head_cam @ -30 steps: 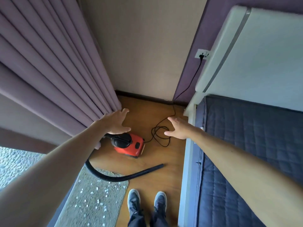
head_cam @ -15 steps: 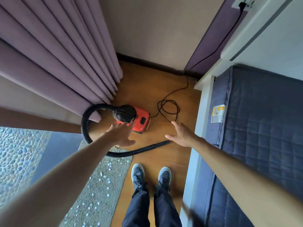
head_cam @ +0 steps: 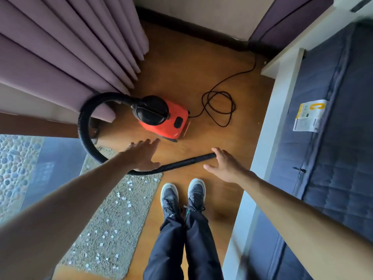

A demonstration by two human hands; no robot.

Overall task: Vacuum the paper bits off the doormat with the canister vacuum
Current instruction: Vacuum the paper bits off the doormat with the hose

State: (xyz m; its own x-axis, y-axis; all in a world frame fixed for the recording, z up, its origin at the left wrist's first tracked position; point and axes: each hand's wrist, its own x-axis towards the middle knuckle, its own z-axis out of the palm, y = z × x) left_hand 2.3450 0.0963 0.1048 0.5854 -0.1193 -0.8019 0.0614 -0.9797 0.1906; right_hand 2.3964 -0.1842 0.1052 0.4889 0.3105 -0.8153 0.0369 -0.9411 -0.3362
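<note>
A person is standing on a wood floor [head_cam: 181, 63], looking down at their own feet and outstretched arms. At the far left, purple curtains [head_cam: 66, 43] are hanging to the floor. Below them, at the near left, a grey doormat [head_cam: 113, 225] is lying flat, with small white paper bits [head_cam: 123, 198] scattered over it. A black ribbed hose [head_cam: 82, 126] is curving from the curtain's hem, across the mat's far edge, and ending on bare floor between the hands. The left hand [head_cam: 142, 156] is hovering over the hose with fingers spread, gripping nothing. Just beyond it, a red and black vacuum [head_cam: 161, 118] is sitting on the floor; no brand is readable. Two dark shoes [head_cam: 182, 196] are standing just right of the mat. The right hand [head_cam: 227, 166] is also spread and empty, its fingertips next to the hose tip. A black cord [head_cam: 219, 108] is lying looped right of the vacuum, taking up floor. At the right, a dark quilted mattress [head_cam: 333, 158] is narrowing the floor to a strip. Its yellow and white label [head_cam: 308, 116] is showing a large "C"; the smaller print is unreadable.
</note>
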